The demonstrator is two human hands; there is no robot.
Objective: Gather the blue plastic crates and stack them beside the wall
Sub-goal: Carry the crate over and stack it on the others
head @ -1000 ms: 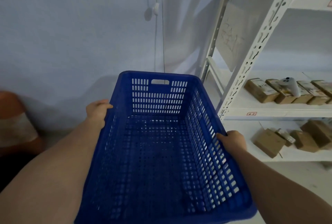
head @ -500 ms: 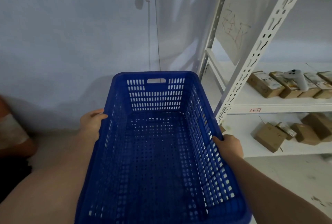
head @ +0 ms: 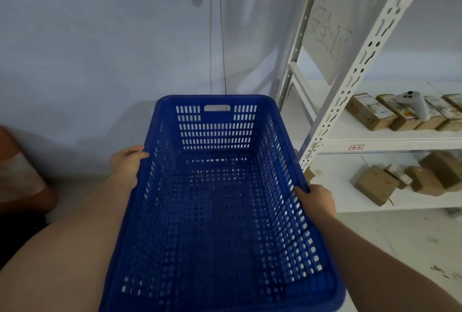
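The blue crate (head: 220, 206) is hanging empty between both hands, its far short edge pointing at the wall (head: 100, 49); the left hand (head: 126, 165) is gripping the left long rim, fingers (head: 136, 154) curling over it; the right hand (head: 316, 200) is clamping the right rim nearer the person; the white shelf rack (head: 350, 79) is standing just beside the crate's right far corner; bare floor (head: 82, 186) is lying open to the left along the wall, before an orange object (head: 20, 174) at the left edge.
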